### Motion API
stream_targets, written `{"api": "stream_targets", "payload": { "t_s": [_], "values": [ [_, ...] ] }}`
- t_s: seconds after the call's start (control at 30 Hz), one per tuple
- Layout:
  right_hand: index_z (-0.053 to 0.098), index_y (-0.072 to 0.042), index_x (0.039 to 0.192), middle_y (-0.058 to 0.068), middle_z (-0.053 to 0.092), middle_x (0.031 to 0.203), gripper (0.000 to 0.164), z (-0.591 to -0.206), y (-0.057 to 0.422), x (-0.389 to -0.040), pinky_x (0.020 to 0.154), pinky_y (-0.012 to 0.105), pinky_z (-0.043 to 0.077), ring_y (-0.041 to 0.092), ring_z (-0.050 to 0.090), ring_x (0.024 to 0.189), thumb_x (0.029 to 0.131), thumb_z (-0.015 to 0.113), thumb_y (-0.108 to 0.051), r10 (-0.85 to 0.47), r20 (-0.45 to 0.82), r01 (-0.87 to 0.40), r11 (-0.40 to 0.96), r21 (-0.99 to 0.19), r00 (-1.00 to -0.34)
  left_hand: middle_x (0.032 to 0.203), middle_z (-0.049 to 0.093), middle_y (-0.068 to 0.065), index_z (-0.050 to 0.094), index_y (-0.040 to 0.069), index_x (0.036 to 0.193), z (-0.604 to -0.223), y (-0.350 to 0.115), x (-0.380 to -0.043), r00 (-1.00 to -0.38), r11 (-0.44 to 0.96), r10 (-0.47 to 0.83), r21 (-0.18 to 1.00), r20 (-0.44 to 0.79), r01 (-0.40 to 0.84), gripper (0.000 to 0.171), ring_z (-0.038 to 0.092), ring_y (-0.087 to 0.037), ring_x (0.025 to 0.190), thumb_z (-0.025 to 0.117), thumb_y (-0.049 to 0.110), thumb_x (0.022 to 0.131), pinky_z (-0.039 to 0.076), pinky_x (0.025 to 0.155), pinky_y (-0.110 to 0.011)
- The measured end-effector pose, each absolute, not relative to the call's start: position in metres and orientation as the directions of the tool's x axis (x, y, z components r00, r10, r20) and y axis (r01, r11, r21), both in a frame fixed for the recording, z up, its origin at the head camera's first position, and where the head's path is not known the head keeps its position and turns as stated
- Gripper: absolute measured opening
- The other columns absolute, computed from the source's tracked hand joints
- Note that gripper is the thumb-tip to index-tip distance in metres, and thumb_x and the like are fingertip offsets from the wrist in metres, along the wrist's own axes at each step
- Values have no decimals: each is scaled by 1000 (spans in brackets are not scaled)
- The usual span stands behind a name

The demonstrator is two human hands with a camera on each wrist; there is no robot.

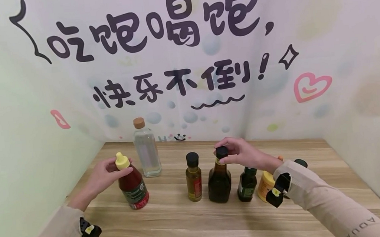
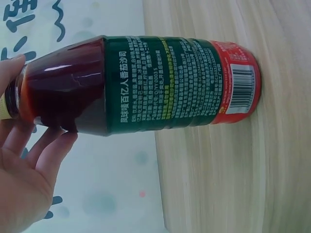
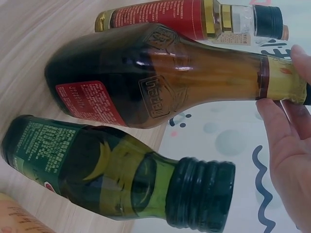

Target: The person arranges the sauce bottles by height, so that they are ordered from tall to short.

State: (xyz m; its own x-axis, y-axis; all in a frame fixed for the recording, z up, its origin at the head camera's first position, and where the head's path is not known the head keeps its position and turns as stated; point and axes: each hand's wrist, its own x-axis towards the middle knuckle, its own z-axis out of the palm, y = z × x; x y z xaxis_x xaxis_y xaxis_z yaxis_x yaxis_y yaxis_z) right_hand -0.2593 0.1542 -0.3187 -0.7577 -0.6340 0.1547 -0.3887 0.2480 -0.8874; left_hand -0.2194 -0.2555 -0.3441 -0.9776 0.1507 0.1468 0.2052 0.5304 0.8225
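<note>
My left hand grips a ketchup bottle round its neck, just under the yellow nozzle cap. In the left wrist view the ketchup bottle shows a green label and a red band with a barcode, its base at the wood surface. With thumb and fingers, my right hand holds the neck of a brown glass sauce bottle with a black cap. Embossed glass and a red label mark this sauce bottle in the right wrist view. Both bottles stand upright.
Left of the sauce bottle stands an oil bottle with a red label. To its right are a small green bottle and a yellow container, partly behind my right wrist. A tall clear bottle stands behind the ketchup, near the printed backdrop.
</note>
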Motion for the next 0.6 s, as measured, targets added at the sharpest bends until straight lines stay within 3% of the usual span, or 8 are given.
{"api": "stream_targets", "payload": {
  "t_s": [0.17,0.37,0.6],
  "values": [
    [51,-4,115,14,57,107,39,-319,154,-259,72,33,50,23,59,90,79,66,-9,-637,165,-398,242,-885,-753,108,60,-16,56,0,114,-345,-255,-218,-975,542,132,811,178,221,45,59,-26,94,65,29,81,49,74,-39],
    [51,-4,115,16,57,105,39,-319,154,-259,71,34,51,23,59,88,80,65,-9,-640,167,-399,236,-886,-750,106,61,-17,56,-1,113,-346,-254,-216,-962,546,124,793,243,271,43,61,-24,90,65,24,81,50,72,-34],
    [51,-3,116,20,55,106,40,-319,154,-258,72,35,50,23,59,88,80,66,-9,-636,159,-393,244,-887,-755,105,61,-16,57,0,111,-343,-247,-212,-966,558,108,790,236,255,42,60,-28,91,67,26,79,50,71,-38]
  ]
}}
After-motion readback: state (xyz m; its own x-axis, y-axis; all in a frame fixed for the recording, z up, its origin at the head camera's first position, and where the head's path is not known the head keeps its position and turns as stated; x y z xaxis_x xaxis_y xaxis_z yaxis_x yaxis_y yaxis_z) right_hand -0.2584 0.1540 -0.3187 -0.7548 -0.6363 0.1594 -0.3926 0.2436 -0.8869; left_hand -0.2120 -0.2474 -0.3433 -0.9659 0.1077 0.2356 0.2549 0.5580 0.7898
